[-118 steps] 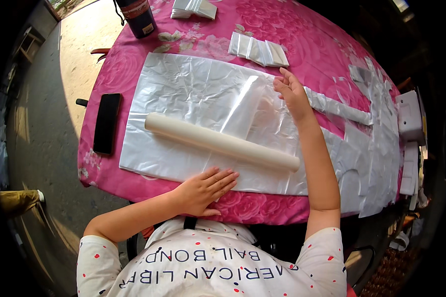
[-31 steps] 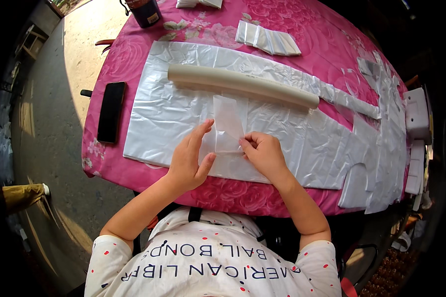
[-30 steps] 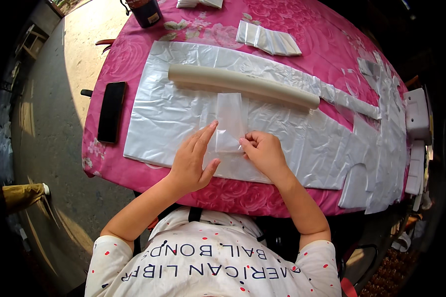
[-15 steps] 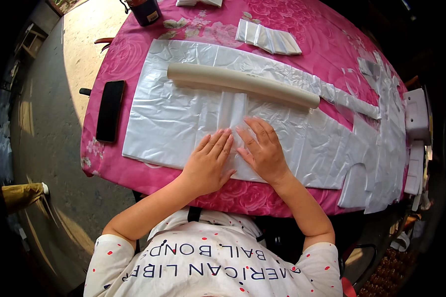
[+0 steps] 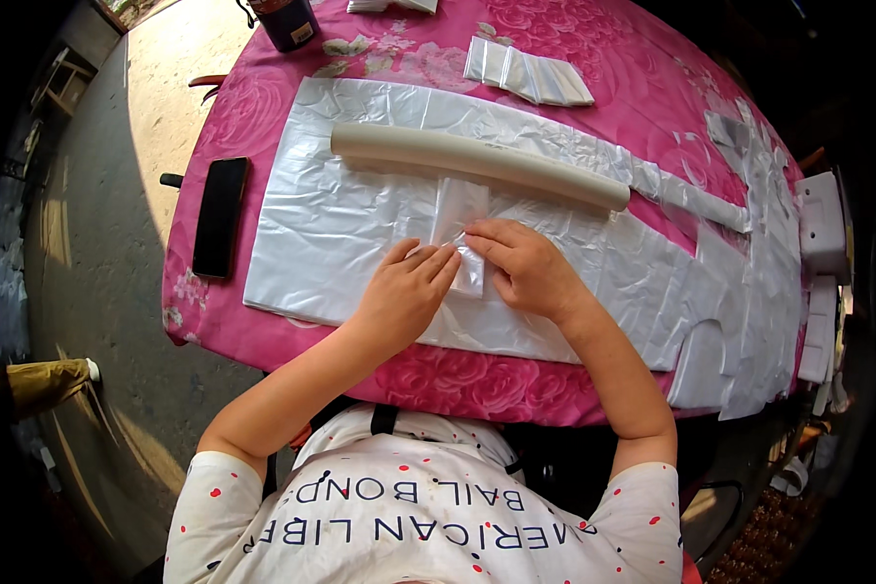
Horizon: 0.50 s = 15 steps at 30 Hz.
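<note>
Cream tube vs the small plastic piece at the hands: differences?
Shape: the tube is long and rounded; the plastic piece is shorter and flatter.
Look: the tube is opaque; the plastic piece is translucent and shiny.
Contact: no hand is on the tube; the left hand and right hand are at the plastic piece.
Shared: both are on the white plastic sheeting.

Head fisheye looks steeply down from close above the wearer's shirt (image 5: 409, 492), facing across the table (image 5: 642, 78).
</note>
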Motion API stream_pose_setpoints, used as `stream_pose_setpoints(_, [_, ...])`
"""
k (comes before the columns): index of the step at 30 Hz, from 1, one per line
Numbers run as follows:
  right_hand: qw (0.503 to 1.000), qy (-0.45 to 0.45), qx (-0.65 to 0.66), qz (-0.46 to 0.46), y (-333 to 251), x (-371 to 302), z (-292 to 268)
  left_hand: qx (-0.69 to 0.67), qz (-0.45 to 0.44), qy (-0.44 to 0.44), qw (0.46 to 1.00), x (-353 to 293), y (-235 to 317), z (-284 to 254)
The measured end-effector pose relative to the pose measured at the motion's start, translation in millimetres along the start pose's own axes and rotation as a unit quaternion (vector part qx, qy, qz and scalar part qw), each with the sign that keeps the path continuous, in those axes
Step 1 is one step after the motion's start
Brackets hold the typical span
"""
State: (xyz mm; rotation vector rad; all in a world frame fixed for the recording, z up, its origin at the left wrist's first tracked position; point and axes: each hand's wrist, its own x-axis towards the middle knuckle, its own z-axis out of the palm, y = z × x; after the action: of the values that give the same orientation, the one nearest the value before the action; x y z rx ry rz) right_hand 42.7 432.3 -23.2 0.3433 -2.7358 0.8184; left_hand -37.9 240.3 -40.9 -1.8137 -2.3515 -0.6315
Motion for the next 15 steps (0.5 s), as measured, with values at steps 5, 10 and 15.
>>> stream_pose_setpoints(5, [0.999, 0.003, -0.016, -0.037, -5, -9, 3, -0.088, 0.054, -0.024, 0.994, -16, 2, -5])
stream_pose_setpoints(10, [0.999, 0.017, 0.034, -0.033, -40, -36, 16, -0.090, 0.104, -0.010, 0.991, -41, 7, -18])
stream_pose_setpoints(15, [0.998, 0.034, 0.051, 0.008, -49, -43, 18, -0.075, 0.109, -0.016, 0.991, -53, 2, -10])
